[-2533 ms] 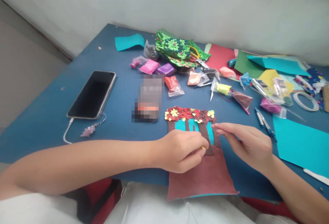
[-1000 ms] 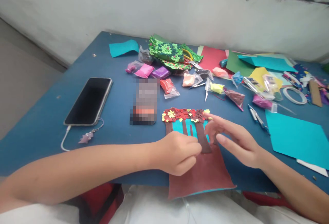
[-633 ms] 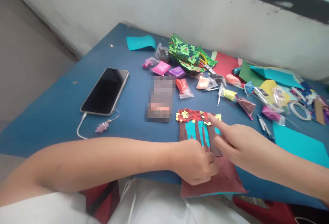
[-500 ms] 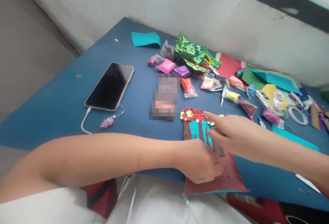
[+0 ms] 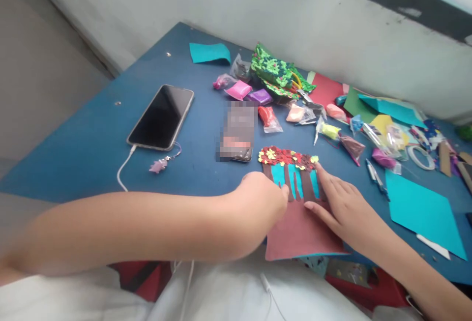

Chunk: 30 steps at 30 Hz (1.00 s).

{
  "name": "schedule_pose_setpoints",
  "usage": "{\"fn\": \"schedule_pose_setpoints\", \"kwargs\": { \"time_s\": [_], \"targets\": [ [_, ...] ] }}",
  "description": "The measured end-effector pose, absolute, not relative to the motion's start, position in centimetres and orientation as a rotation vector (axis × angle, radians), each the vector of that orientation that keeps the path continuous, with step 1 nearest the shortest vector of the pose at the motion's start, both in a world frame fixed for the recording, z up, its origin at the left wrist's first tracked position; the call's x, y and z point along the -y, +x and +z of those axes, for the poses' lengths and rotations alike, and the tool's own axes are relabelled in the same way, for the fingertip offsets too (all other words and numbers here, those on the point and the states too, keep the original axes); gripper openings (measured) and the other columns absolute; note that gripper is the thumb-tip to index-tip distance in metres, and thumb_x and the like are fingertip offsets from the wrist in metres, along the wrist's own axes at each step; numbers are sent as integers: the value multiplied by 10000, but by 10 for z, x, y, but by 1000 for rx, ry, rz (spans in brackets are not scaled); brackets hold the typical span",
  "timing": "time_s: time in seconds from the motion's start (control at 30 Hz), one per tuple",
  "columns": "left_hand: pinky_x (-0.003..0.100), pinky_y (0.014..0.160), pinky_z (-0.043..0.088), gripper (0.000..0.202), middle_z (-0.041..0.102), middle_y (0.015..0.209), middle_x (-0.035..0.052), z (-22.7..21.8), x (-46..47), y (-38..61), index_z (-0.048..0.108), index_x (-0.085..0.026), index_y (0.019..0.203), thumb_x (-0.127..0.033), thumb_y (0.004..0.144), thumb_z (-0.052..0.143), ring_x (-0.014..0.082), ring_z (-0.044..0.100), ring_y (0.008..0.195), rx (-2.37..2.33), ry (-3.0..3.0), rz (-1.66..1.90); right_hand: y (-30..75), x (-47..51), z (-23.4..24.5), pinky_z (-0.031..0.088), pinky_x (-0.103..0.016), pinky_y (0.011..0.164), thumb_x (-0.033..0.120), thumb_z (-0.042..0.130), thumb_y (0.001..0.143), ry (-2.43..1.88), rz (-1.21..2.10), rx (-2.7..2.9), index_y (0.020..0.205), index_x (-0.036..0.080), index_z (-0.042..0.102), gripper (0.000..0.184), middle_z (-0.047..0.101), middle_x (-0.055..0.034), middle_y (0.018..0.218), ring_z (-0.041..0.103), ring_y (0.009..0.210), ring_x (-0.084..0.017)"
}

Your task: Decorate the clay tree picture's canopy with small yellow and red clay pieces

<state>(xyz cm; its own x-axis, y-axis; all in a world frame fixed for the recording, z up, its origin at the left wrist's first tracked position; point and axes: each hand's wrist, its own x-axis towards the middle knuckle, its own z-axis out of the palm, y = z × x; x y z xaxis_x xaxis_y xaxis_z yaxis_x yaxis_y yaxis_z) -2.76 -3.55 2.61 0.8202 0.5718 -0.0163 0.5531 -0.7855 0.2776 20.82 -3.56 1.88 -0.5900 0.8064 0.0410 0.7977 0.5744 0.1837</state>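
Observation:
A clay picture point(image 5: 303, 225) lies at the table's front edge, its lower part flat reddish-brown. Dark brown clay trunks stand against turquoise above that, under a band of red, brown and yellow clay flowers point(image 5: 282, 156). My left hand point(image 5: 263, 195) is closed at the picture's left side, one fingertip touching near the trunks; its other fingers are hidden, and I cannot see anything in them. Along the right side my right hand point(image 5: 341, 203) rests open, fingers stretched toward the flowers and thumb apart on the brown clay.
A phone point(image 5: 161, 117) with a white cable and charm lies left, a blurred-out dark object point(image 5: 239, 129) in the middle. Behind are clay packets point(image 5: 268, 118) and a green crocheted pouch point(image 5: 273, 71). On the right lie a turquoise sheet point(image 5: 424, 213), a pen point(image 5: 376, 178) and a white tool point(image 5: 433, 246).
My left hand has moved left and up, off the middle of the brown clay. My right hand has gone from pointing at the flowers to lying spread along the right side.

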Motion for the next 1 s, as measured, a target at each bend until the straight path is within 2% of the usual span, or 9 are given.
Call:
{"fn": "schedule_pose_setpoints", "kwargs": {
  "time_s": [0.07, 0.17, 0.27, 0.37, 0.47, 0.57, 0.63, 0.77, 1.0],
  "targets": [
    [279, 385, 261, 596, 565, 508, 12, 31, 29, -24, 600, -59, 1175, -233, 635, 782, 204, 515, 439, -849, 2735, -59, 218, 29, 29, 482, -399, 829, 512, 278, 951, 1359, 227, -2754, 1476, 120, 127, 673, 600, -165, 1226, 602, 1064, -263],
    [273, 433, 311, 492, 654, 645, 78, 33, 24, -6, 620, -73, 1146, -365, 760, 714, 204, 576, 523, -813, 2800, -133, 223, 22, 48, 449, -418, 847, 455, 247, 970, 1306, 398, -2806, 1386, 108, 372, 556, 588, -168, 1244, 574, 1102, -278],
    [271, 475, 361, 419, 661, 640, 96, 26, 27, 25, 633, -64, 1132, -337, 817, 674, 219, 606, 568, -839, 2875, -64, 211, 20, 54, 416, -444, 847, 413, 213, 982, 1250, 601, -2829, 1224, 83, 547, 528, 568, -182, 1267, 562, 1100, -299],
    [289, 485, 394, 293, 689, 741, 147, 15, 34, 52, 700, -98, 977, -336, 911, 542, 268, 648, 683, -815, 2914, 39, 190, 16, 45, 371, -491, 892, 399, 194, 985, 1231, 656, -2769, 1256, 86, 531, 534, 502, -181, 1344, 510, 1170, -318],
    [293, 441, 376, 313, 690, 781, 201, 13, 44, 52, 705, -43, 941, -286, 926, 507, 294, 648, 686, -724, 2995, 178, 174, 12, 32, 345, -498, 924, 336, 228, 988, 1199, 650, -2745, 1302, 68, 484, 486, 453, -169, 1389, 477, 1212, -311],
    [227, 365, 256, 360, 625, 580, 121, 15, 56, 28, 711, -17, 861, -198, 961, 416, 155, 530, 452, -497, 3104, 407, 164, 14, 22, 326, -507, 939, 310, 279, 981, 1261, 669, -2774, 1271, 62, 514, 448, 481, -170, 1365, 481, 1207, -321],
    [215, 349, 231, 360, 588, 522, 100, 13, 63, 8, 707, 32, 866, -168, 952, 420, 115, 459, 374, -652, 3353, 746, 157, 20, 17, 317, -503, 950, 328, 286, 980, 1279, 635, -2810, 1244, 49, 536, 458, 498, -176, 1347, 483, 1204, -320],
    [196, 335, 233, 254, 494, 446, 17, -1, 62, -14, 705, 46, 848, -137, 875, 531, 91, 415, 335, -1277, 3383, 763, 145, 31, 8, 278, -482, 994, 281, 257, 979, 1307, 605, -2862, 1187, 20, 570, 457, 537, -187, 1303, 490, 1200, -296],
    [204, 343, 277, 277, 482, 452, -5, -21, 48, -22, 713, 21, 922, -207, 820, 594, 102, 434, 350, -1425, 3231, 815, 135, 34, -4, 217, -500, 1060, 254, 313, 954, 1318, 602, -2889, 1168, 10, 586, 424, 560, -164, 1278, 517, 1175, -297]
  ]
}}
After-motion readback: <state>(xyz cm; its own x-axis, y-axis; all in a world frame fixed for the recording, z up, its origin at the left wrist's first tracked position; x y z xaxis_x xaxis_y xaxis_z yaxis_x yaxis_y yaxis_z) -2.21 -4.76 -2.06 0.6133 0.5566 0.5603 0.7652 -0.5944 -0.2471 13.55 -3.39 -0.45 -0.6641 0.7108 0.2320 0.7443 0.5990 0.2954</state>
